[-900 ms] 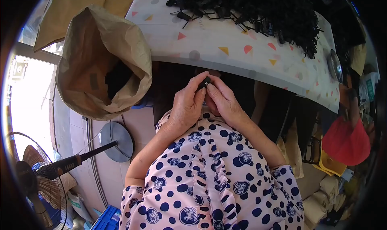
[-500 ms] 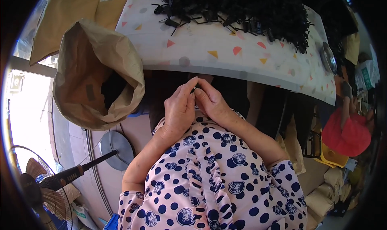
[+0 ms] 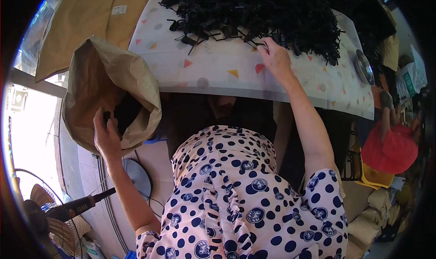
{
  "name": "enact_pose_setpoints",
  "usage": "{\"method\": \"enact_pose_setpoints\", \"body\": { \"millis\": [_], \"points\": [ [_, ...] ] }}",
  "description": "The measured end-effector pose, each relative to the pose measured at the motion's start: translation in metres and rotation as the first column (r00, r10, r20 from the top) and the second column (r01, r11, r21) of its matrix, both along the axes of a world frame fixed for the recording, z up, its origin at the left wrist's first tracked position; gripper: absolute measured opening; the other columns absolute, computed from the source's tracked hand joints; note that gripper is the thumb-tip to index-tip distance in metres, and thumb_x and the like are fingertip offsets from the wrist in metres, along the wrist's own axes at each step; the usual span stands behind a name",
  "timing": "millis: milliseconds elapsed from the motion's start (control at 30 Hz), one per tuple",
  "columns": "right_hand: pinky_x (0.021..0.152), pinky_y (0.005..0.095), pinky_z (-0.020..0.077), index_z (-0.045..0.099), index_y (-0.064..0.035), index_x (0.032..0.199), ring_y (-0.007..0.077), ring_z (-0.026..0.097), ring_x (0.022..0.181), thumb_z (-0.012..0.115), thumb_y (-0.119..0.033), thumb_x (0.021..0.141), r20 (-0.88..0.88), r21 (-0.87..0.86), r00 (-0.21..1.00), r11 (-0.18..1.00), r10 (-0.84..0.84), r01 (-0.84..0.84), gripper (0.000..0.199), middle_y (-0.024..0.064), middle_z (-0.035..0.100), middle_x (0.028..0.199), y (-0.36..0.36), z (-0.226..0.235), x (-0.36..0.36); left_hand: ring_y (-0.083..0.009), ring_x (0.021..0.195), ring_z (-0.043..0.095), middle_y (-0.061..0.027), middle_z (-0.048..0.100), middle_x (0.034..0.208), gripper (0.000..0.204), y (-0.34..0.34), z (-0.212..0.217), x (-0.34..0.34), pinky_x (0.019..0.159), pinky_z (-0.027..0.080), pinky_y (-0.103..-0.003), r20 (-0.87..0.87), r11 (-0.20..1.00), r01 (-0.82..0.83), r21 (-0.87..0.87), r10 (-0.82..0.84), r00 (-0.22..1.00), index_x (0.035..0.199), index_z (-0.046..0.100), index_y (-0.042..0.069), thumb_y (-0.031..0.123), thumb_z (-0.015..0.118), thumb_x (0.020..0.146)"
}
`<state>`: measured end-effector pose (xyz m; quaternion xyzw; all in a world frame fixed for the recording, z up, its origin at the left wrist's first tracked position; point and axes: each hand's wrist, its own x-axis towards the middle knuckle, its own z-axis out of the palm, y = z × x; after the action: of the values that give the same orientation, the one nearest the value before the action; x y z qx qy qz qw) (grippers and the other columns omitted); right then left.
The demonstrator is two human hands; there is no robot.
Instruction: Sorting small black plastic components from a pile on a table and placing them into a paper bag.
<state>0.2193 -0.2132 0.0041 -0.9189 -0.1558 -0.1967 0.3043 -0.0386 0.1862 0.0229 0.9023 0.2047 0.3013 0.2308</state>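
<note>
We have our left hand (image 3: 106, 138) at the mouth of the big brown paper sack (image 3: 111, 93), out at nine o'clock from our lap; the fingers curl over the rim into the dark opening, and we cannot tell whether they grip a piece or are slack. Our right hand (image 3: 274, 57) stretches to twelve o'clock, fingertips down on the near edge of the heap of small black parts (image 3: 268, 13) on the table with the patterned cloth (image 3: 227, 70); whether it has pinched one is hidden under the fingers.

By our judgement the work is far from finished: the heap covers most of the far half of the cloth, with loose pieces strewn at its eleven o'clock fringe. How much sits in the sack we cannot see, since its inside is black shadow.

A fan (image 3: 47, 213) stands at seven o'clock and a red stool (image 3: 390, 150) at three o'clock. The heap's far side is cut off by the rim
</note>
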Motion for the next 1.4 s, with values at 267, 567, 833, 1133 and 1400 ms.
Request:
{"method": "enact_pose_setpoints", "body": {
  "millis": [267,567,833,1133,1400],
  "points": [
    [0.061,0.0374,0.0521,0.061,-0.0112,0.096,0.0278,0.066,0.072,0.062,-0.028,0.085,-0.015,-0.451,0.999,0.892,-0.041,0.03,0.02,0.0092,0.068,0.077,0.013,-0.001,0.017,-0.0318,0.117,0.051,-0.0149,0.051,0.127,0.038,-0.046,0.01,0.018,0.097,0.041,-0.04,0.092,0.995,0.073,0.062,-0.078,0.993,0.125,0.052,0.007,0.007,0.057,0.087],
    [0.06,0.0406,0.0516,0.059,-0.0102,0.095,0.0295,0.065,0.069,0.06,-0.023,0.086,0.064,-0.536,0.998,0.843,0.002,0.033,0.016,0.0098,0.065,0.069,0.008,-0.013,0.022,-0.031,0.106,0.056,-0.0152,0.054,0.122,0.031,-0.089,0.019,0.029,0.089,0.046,-0.036,0.09,0.94,0.34,-0.038,-0.335,0.938,0.115,0.056,0.005,0.001,0.058,0.084],
    [0.058,0.0312,0.0454,0.057,-0.002,0.092,0.0183,0.057,0.061,0.059,-0.013,0.088,-0.152,0.038,0.933,0.945,0.326,-0.324,0.012,0.0076,0.06,0.068,0.025,0.009,-0.033,-0.0185,0.097,0.061,-0.0148,0.054,0.119,0.05,-0.12,0.024,0.04,0.078,0.049,-0.027,0.319,0.216,0.496,-0.841,-0.543,0.777,0.134,0.039,0.003,0.0,0.057,0.088],
    [0.068,0.023,0.0463,0.059,-0.0003,0.098,0.0102,0.056,0.071,0.058,-0.001,0.089,-0.344,0.473,0.644,0.718,0.684,-0.51,0.009,0.0071,0.062,0.079,0.052,0.016,-0.136,-0.0225,0.092,0.065,-0.0187,0.057,0.118,0.07,-0.152,-0.009,0.068,0.073,0.053,-0.024,0.522,-0.416,0.334,-0.846,-0.518,0.678,0.143,0.03,0.007,0.013,0.069,0.085],
    [0.065,0.0242,0.0464,0.055,-0.0014,0.102,0.0115,0.057,0.07,0.057,-0.003,0.091,-0.347,0.419,0.711,0.779,0.612,-0.467,0.012,0.0078,0.061,0.079,0.05,-0.01,-0.163,-0.017,0.081,0.065,-0.0113,0.062,0.101,0.042,-0.167,-0.025,0.05,0.067,0.053,-0.022,0.394,-0.212,0.332,-0.919,-0.471,0.789,0.126,0.044,0.006,0.007,0.064,0.088]
  ]
}}
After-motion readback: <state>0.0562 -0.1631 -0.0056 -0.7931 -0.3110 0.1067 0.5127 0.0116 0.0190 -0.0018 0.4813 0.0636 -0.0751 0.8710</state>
